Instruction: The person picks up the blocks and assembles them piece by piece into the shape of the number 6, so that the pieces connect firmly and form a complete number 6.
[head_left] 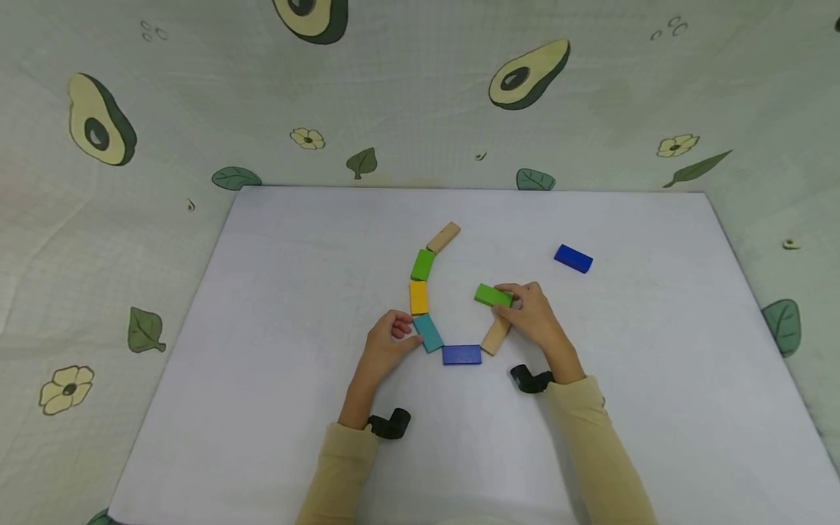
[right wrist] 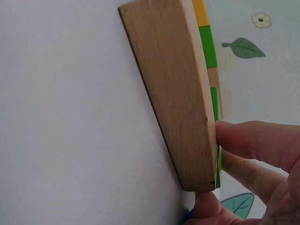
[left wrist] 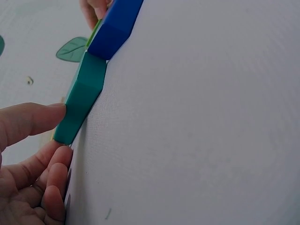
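1. Head view: both my forearms, in tan cloth sleeves, extend forward over the white rectangular tabletop; a black device sits at my left wrist.
2. Left hand: I pinch the teal rectangular block between thumb and forefinger, my other fingers curled inward.
3. Right hand: I grasp the green rectangular block at its right end, thumb on the near side, forefinger on the far side.
4. Teal block location: in a curved row, between the yellow rectangular block and the blue rectangular block.
5. Green block location: beside the upper end of the natural wooden block; I cannot tell whether they touch.
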### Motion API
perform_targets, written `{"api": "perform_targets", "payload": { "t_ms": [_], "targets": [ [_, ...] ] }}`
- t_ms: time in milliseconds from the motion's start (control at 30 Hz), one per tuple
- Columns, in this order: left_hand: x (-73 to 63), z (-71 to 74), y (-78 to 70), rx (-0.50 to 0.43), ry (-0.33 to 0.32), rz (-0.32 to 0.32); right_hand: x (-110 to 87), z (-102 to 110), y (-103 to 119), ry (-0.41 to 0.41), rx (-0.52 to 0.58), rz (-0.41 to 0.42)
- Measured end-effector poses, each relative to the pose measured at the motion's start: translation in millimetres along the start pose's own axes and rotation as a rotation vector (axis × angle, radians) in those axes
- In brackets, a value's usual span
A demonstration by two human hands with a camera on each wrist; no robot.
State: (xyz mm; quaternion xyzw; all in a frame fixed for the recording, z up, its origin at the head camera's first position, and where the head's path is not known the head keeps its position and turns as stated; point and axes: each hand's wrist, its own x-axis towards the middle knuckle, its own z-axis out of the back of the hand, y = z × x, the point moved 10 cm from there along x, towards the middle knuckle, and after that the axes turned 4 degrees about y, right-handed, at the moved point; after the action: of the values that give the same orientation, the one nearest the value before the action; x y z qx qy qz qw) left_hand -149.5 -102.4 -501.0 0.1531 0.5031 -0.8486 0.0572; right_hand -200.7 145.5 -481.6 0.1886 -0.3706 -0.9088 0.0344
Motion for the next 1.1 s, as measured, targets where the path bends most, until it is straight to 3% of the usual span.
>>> {"api": "perform_targets", "payload": {
  "t_ms": [300, 733, 867, 1100],
  "targets": [
    [-0.7, -0.8, -1.7, 0.004, 0.004, -0.01, -3.0, 16, -9, -0.053, 0.015, 0.002],
    [-0.2, 1.1, -1.3, 0.014, -0.005, 0.0, -6.1, 101, -39, -0.32, 0.053, -0.016],
    [-0.1, 0.9, -1.8, 0.014, -0.005, -0.001, -4.9, 115, -54, -0.315, 0.074, -0.076],
    [0.3, 0.1, -1.9, 0.014, -0.004, -0.006, 1.1, 119, -79, -0.276, 0.1, -0.18]
  ]
}}
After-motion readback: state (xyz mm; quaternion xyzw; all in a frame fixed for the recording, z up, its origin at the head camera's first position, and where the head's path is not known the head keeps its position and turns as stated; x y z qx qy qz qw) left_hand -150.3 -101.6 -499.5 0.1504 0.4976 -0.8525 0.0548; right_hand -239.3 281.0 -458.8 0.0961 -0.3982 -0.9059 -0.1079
